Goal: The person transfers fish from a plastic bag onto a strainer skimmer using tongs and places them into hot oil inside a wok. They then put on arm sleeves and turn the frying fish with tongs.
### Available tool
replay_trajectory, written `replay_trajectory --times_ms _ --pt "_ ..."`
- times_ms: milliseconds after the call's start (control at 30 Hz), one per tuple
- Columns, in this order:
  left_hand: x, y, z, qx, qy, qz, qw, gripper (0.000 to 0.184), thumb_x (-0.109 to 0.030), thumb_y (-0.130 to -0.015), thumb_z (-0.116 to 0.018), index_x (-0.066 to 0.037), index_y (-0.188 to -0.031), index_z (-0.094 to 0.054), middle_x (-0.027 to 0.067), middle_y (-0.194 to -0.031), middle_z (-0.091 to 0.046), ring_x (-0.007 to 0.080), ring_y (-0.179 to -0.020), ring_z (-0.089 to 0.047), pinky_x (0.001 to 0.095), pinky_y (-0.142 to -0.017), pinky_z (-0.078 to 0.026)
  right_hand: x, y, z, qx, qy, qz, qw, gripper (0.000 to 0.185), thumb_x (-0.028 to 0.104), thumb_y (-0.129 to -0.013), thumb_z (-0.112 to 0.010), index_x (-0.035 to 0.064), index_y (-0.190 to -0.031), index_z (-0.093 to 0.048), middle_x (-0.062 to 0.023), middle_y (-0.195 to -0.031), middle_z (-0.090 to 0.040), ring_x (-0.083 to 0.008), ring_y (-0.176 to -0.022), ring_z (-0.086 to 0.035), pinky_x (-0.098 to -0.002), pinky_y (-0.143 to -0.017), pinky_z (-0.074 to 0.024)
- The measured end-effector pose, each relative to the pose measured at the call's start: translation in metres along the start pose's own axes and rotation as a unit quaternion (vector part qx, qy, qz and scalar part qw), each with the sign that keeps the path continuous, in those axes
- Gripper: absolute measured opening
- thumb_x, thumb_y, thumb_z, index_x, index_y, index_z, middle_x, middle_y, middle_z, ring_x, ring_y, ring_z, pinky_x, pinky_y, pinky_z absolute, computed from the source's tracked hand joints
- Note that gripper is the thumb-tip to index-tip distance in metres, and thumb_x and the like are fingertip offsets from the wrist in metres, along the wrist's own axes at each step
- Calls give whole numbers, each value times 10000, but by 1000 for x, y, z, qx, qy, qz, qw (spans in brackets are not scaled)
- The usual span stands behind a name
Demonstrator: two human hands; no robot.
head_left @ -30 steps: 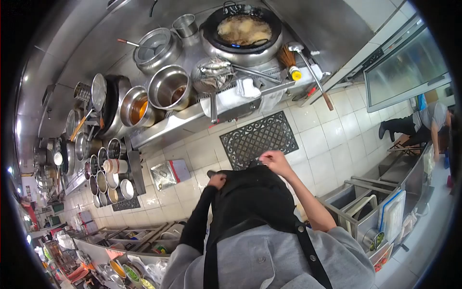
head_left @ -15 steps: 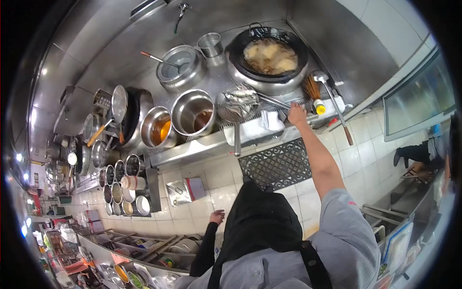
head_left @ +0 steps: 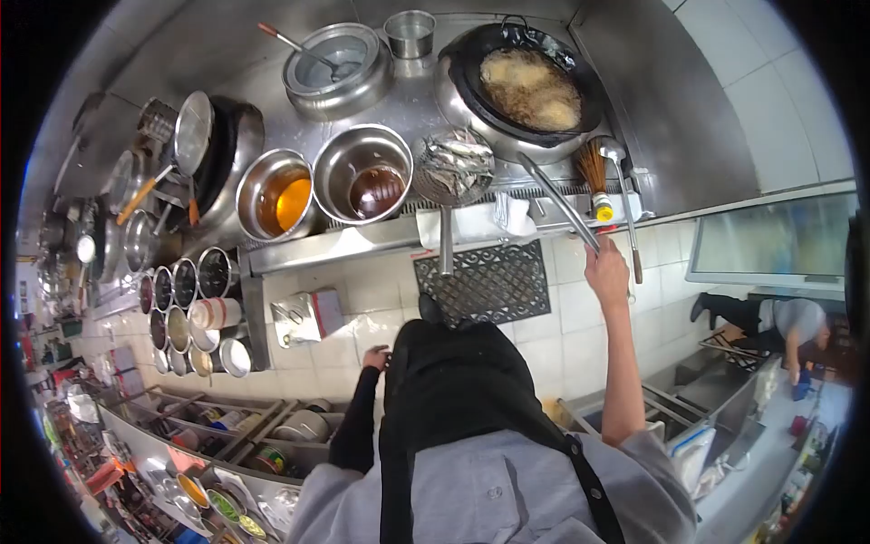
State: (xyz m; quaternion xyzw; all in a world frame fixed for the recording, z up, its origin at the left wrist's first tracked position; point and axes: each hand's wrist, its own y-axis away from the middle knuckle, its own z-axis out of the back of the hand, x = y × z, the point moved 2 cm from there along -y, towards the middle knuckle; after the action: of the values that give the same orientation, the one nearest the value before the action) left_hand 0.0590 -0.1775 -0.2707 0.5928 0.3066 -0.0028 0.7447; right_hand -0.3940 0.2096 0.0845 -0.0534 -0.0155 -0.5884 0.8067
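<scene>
My right hand point(head_left: 606, 267) is closed round the handle end of long steel tongs point(head_left: 560, 205), held over the front edge of the stove. The far tip of the tongs lies in front of a black wok point(head_left: 594, 86), where pale pieces of food point(head_left: 553, 113) fry in bubbling oil. Left of the tongs, a skimmer point(head_left: 446, 240) holds what look like small silvery fish point(head_left: 458, 152). My left hand point(head_left: 376, 358) hangs low beside my black apron point(head_left: 462, 372), fingers loosely apart and holding nothing.
Two steel pots point(head_left: 362, 145) of amber and brown liquid stand left of the skimmer. A bamboo brush point(head_left: 593, 168), a yellow-capped bottle point(head_left: 603, 211) and a ladle point(head_left: 613, 150) lie to the right. White cloths point(head_left: 480, 218) cover the stove edge. Another person point(head_left: 797, 326) is at far right.
My right hand has drawn the tongs back to the right, away from beside the skimmer. My view has shifted; my left hand still hangs at my side.
</scene>
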Motion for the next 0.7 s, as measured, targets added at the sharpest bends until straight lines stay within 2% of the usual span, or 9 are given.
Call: replay_trajectory --times_ms 67,133,167,300,367,433,533,667,700 --pt "6 -31 1 -28 -64 -18 997 369 -18 -833 -621 -41 -1188 -719 132 -843 -750 193 -624 -669 332 -528 -532 35 20 35 9 10 21 1000 245 244 -937 -631 32 -1044 -571 -176 -914 -654 -380 -774 -698 -495 -652 -572" --pt "18 -71 1 26 -20 -13 999 376 -37 -820 -653 -72 -1186 -732 102 -783 -728 179 -611 -667 324 -520 -523 70 26 57 -8 35 62 997 233 249 -937 -638 37 -1014 -581 -132 -884 -620 -334 -781 -691 -464 -651 -573" --pt "-2 -63 -6 19 -105 -17 994 389 37 -885 -504 -21 -1221 -689 151 -922 -751 206 -741 -701 335 -615 -562 81 25 58 -13 72 85 994 226 242 -934 -637 36 -1010 -585 -123 -893 -621 -319 -793 -690 -452 -656 -573" --pt "-58 -64 -18 40 -107 -35 993 359 -51 -920 -554 -93 -1260 -665 101 -974 -729 216 -745 -676 391 -624 -551 107 -6 59 -38 174 160 971 190 196 -899 -646 38 -993 -599 -93 -917 -624 -267 -833 -686 -405 -672 -572" --pt "-70 -78 -20 30 9 -59 998 357 -101 -862 -678 -65 -1216 -700 78 -841 -722 164 -687 -685 329 -562 -559 112 -22 56 -42 205 190 959 181 168 -868 -655 42 -987 -602 -88 -919 -624 -254 -833 -684 -389 -673 -571" --pt "-82 -71 -21 15 44 -98 994 332 -70 -884 -669 -48 -1214 -693 91 -899 -724 169 -718 -675 332 -597 -568 112 -37 48 -41 232 219 947 185 143 -836 -662 45 -982 -602 -91 -917 -624 -252 -822 -680 -379 -671 -568" --pt "-95 -47 -22 12 91 -63 994 323 -49 -887 -649 -42 -1207 -691 93 -909 -726 175 -741 -672 351 -621 -570 115 -53 38 -51 247 251 935 155 124 -823 -645 46 -954 -613 -82 -895 -629 -243 -796 -681 -384 -666 -569" --pt "-67 -42 -8 2 -83 -62 995 341 -34 -878 -600 -51 -1204 -699 101 -893 -733 186 -677 -670 351 -607 -562 119 -69 27 -55 268 265 925 126 137 -837 -636 54 -931 -623 -80 -893 -650 -240 -780 -696 -382 -666 -572" --pt "-49 -49 -3 7 -56 -56 997 349 -29 -880 -576 -55 -1208 -695 103 -888 -733 185 -664 -666 348 -596 -556 119 -72 27 -50 263 264 927 127 141 -845 -635 52 -934 -625 -86 -896 -655 -246 -781 -701 -385 -667 -574"
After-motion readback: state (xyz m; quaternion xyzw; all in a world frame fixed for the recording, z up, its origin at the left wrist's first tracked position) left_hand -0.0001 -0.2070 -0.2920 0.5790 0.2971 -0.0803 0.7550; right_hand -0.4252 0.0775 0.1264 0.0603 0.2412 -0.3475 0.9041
